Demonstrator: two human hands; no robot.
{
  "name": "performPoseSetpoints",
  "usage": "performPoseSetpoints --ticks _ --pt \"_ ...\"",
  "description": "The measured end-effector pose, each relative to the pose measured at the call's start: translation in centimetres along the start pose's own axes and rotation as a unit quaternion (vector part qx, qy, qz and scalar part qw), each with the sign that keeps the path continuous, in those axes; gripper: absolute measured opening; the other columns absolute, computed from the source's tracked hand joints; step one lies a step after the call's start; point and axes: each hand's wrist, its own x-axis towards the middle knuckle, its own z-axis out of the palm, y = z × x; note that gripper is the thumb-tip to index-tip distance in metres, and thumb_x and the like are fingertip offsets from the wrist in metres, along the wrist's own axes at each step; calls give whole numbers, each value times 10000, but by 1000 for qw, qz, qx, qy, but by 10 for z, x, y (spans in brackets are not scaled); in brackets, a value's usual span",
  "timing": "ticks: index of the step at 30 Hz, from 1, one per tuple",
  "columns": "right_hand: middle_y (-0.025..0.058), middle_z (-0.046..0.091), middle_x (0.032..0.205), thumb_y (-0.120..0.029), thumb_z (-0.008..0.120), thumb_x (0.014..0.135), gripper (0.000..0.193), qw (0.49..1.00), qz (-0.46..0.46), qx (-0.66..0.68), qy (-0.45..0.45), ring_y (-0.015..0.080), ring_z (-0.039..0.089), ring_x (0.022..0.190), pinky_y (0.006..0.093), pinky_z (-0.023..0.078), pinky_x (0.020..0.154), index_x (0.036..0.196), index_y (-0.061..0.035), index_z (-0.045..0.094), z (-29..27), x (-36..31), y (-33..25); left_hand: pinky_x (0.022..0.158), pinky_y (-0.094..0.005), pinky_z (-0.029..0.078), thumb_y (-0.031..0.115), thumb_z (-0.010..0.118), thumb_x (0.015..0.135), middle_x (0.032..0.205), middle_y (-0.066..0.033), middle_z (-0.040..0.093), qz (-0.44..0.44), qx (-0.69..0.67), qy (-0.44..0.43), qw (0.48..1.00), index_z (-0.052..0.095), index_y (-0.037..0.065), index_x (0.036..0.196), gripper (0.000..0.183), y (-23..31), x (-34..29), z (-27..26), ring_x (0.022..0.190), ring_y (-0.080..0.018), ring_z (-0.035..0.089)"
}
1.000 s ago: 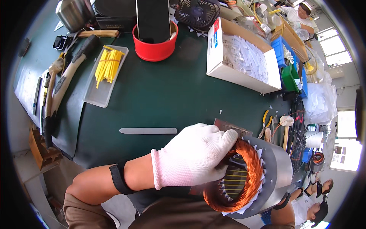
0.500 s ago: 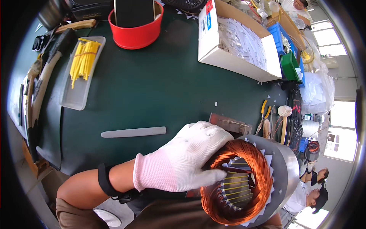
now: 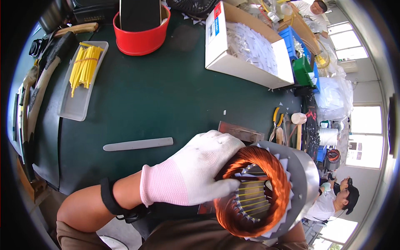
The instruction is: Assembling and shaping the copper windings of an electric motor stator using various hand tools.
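A stator (image 3: pixel 298 175) stands at the lower right, tilted so that its thick ring of copper windings (image 3: pixel 278 166) faces me. White insulation points edge the winding, and yellow strips line the slots inside the bore. My left hand (image 3: pixel 212 166), in a white knit glove with a pink cuff, is closed over the winding's left side. Its thumb reaches into the bore and its fingers lie over the outside. My right forearm shows at the bottom, behind the stator; the right hand is hidden there. A flat grey blade-shaped strip (image 3: pixel 138 144) lies left of the glove.
A clear tray (image 3: pixel 74 104) holds yellow sticks. Beyond stand a red bowl (image 3: pixel 141 41) and a white box (image 3: pixel 250 71) of paper slips. Yellow-handled pliers (image 3: pixel 275 118), a mallet (image 3: pixel 298 119) and a metal plate (image 3: pixel 241 131) lie behind the stator. Other people are at the right.
The whole scene has shifted slightly left in the picture. The stator has turned a little, so more yellow strips show inside the bore. My left hand keeps its hold on the winding.
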Motion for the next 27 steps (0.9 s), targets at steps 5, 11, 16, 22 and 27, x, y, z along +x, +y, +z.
performPoseSetpoints --ticks 5,11,16,22,27 --pt "54 668 960 -410 704 901 418 944 91 306 -85 195 643 820 317 490 726 1167 -91 654 -21 -36 44 971 -487 481 186 727 796 1057 -240 622 34 27 33 999 576 -37 1198 484 -1 7 5 1043 -453 597" --pt "-52 631 791 -435 648 994 261 748 113 636 -152 80 593 609 241 453 530 1011 -176 675 -25 11 59 989 -399 506 186 749 868 1177 -197 601 -4 0 -38 999 529 -41 1311 544 6 17 -11 1081 -344 627" --pt "-121 398 643 -406 499 1109 269 780 207 590 0 37 323 447 222 248 397 904 -245 563 -28 7 18 988 -316 501 46 795 905 1169 -33 606 -132 -228 -24 964 520 24 1306 487 -4 6 0 1070 -119 589" --pt "186 731 1142 -99 763 900 603 978 -169 -55 108 286 730 1059 383 573 927 1452 4 544 -64 -26 77 1027 -333 502 0 823 859 1243 -61 621 -184 -282 -2 942 498 33 1360 598 3 -9 8 1145 -149 604" --pt "181 704 1077 -248 649 965 278 813 -31 -420 403 375 683 1025 478 560 896 1143 -41 701 -196 -34 161 1059 -365 498 75 854 852 1349 -103 623 -238 -342 19 909 493 34 1413 668 -7 -14 7 1202 -184 614"
